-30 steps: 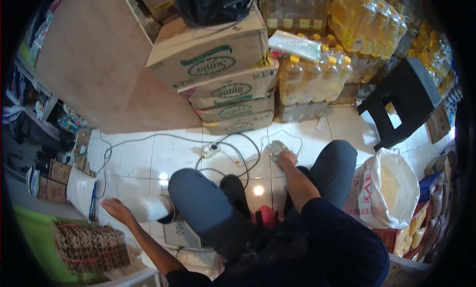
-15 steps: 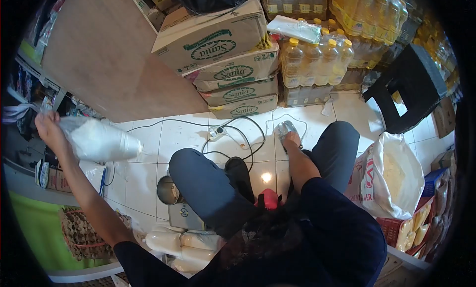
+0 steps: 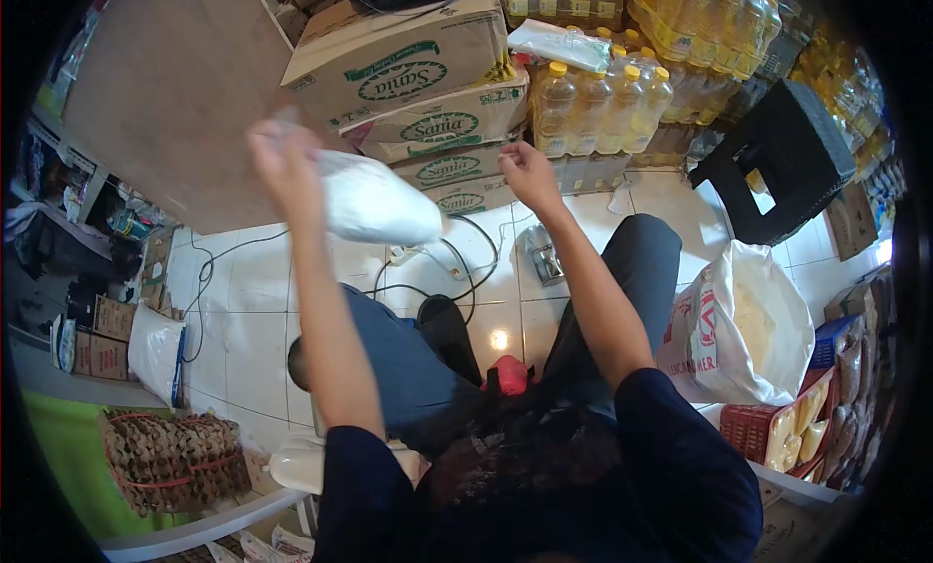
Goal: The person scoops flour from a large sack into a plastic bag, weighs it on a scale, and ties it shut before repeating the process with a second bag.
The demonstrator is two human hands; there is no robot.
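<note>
My left hand point(image 3: 287, 169) grips the gathered top of a clear plastic bag point(image 3: 379, 198) filled with something white, held tilted above the floor in front of my left knee. My right hand point(image 3: 532, 177) is raised in front of the stacked cartons, fingers curled together. Whether anything small sits between them I cannot make out. Below that hand, a small shiny device point(image 3: 542, 255) rests on the tiles between my legs and the cartons, out of its grasp.
Sania cartons point(image 3: 442, 125) are stacked ahead, beside packs of yellow-capped oil bottles point(image 3: 591, 111). A black stool point(image 3: 777, 159) lies tilted at right, near an open white sack point(image 3: 700, 334) of pale contents. Black cable point(image 3: 476, 281) loops on the floor. Egg trays point(image 3: 175, 461) sit at lower left.
My left hand has swung the bag from the far left in toward the middle. My right hand has let go of the shiny device and risen; my view has shifted slightly.
</note>
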